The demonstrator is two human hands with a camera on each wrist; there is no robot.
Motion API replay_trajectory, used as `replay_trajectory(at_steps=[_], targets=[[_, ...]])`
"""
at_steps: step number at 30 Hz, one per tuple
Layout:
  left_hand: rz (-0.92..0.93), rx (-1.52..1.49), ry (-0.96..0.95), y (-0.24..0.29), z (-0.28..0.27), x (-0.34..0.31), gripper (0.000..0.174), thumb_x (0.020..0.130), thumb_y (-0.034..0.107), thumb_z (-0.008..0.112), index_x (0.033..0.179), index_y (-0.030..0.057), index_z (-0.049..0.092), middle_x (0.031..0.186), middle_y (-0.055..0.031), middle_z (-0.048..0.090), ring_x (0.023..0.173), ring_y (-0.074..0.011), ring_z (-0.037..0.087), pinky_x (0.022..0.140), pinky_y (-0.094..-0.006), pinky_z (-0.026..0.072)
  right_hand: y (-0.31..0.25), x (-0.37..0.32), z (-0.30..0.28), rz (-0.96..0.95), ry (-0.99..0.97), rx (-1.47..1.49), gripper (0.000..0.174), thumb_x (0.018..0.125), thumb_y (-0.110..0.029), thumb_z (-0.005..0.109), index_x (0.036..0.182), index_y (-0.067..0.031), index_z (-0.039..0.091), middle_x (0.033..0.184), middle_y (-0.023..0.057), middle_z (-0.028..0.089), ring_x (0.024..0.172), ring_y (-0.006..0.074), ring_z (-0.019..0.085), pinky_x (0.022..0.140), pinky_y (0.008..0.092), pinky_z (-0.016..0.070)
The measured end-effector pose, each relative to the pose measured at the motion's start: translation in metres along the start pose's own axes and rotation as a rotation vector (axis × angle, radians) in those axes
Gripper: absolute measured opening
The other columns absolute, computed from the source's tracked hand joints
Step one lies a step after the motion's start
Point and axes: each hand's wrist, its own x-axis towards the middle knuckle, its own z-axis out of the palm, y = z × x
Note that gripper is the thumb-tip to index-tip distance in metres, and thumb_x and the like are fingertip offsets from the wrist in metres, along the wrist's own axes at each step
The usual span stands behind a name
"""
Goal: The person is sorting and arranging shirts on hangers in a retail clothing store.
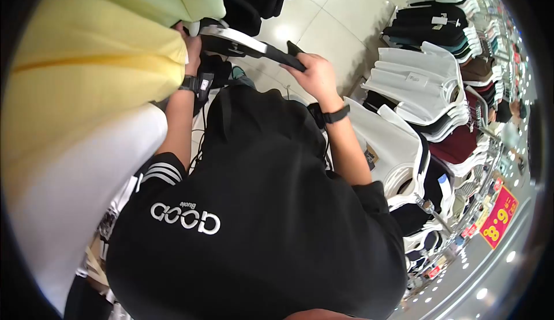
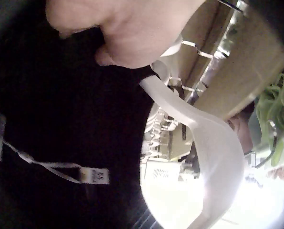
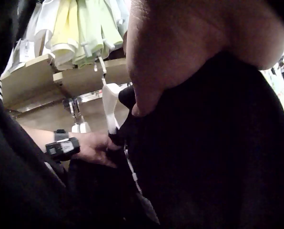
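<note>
Store: racks of hung shirts [image 1: 427, 83] at right.
Left hand [image 1: 193, 49]: pinches white hanger [image 1: 236, 36] at its neck.
Right hand [image 1: 317, 75]: clasps black garment [image 2: 61, 119] over the hanger's shoulder.
Handling: probably light, limp cloth; grip the stiff hanger.

Yellow shirts [image 1: 86, 60] crowd the hanger [image 1: 234, 35] on the left; open floor [image 1: 323, 20] lies beyond, shirt racks [image 1: 427, 81] stand right.

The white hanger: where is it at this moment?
In the head view the white hanger is at top centre, held between the left hand and the right hand, with a black garment on it, beside the yellow shirts.
</note>
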Motion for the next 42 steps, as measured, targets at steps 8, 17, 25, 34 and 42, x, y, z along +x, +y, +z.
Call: replay_trajectory(at_steps=[8, 17, 25, 34, 42], targets=[[-0.19, -0.157, 0.025, 0.027, -0.016, 0.034, 0.054, 0.097, 0.014, 0.063, 0.149, 0.0073, 0.051, 0.138, -0.0096, 0.061, 0.127, -0.0222, 0.056, 0.111, -0.0357, 0.0423, -0.02, 0.085, 0.089, -0.225, -0.094, 0.243, 0.048, 0.094, -0.047, 0.077, 0.078, -0.0048, 0.063, 0.071, 0.0178, 0.064, 0.07, 0.042, 0.064, 0.064, 0.0506, 0.0509], [-0.316, -0.136, 0.039, 0.076, -0.033, -0.011, 0.062, 0.102, 0.033, 0.064, 0.156, 0.0101, 0.045, 0.141, -0.0089, 0.061, 0.128, -0.0189, 0.058, 0.107, -0.0358, 0.0465, -0.095, 0.124, 0.159, -0.318, -0.175, 0.253, 0.038, 0.1, -0.039, 0.068, 0.093, -0.0015, 0.064, 0.086, 0.024, 0.072, 0.084, 0.0441, 0.072, 0.074, 0.0537, 0.0583], [-0.424, -0.323, -0.04, 0.126, 0.012, -0.126, 0.072, 0.106, 0.049, 0.065, 0.163, 0.0125, 0.039, 0.143, -0.0082, 0.06, 0.128, -0.016, 0.059, 0.104, -0.0358, 0.0502, -0.083, 0.117, 0.152, -0.291, -0.366, 0.137, 0.037, 0.102, -0.039, 0.061, 0.107, -0.0017, 0.06, 0.096, 0.0244, 0.076, 0.088, 0.044, 0.076, 0.076, 0.0534, 0.0603], [-0.344, -0.309, 0.022, 0.133, -0.036, -0.269, 0.04, 0.11, 0.035, 0.063, 0.134, 0.0036, 0.069, 0.122, -0.0051, 0.075, 0.111, -0.0134, 0.069, 0.097, -0.0321, 0.0547, -0.029, 0.067, 0.122, -0.611, 0.0, 0.464, 0.057, 0.09, -0.032, 0.083, 0.129, 0.0031, 0.059, 0.127, 0.0228, 0.064, 0.122, 0.044, 0.059, 0.105, 0.0502, 0.0476], [-0.147, -0.285, 0.404, 0.129, -0.149, -0.42, 0.03, 0.109, 0.024, 0.064, 0.128, 0.002, 0.07, 0.118, -0.0032, 0.074, 0.107, -0.0112, 0.068, 0.099, -0.0297, 0.0542, -0.1, -0.003, 0.078, -0.696, -0.585, 0.459, 0.024, 0.095, -0.022, 0.081, 0.104, -0.0023, 0.071, 0.09, 0.0082, 0.072, 0.083, 0.0206, 0.069, 0.077, 0.0343, 0.0552]])
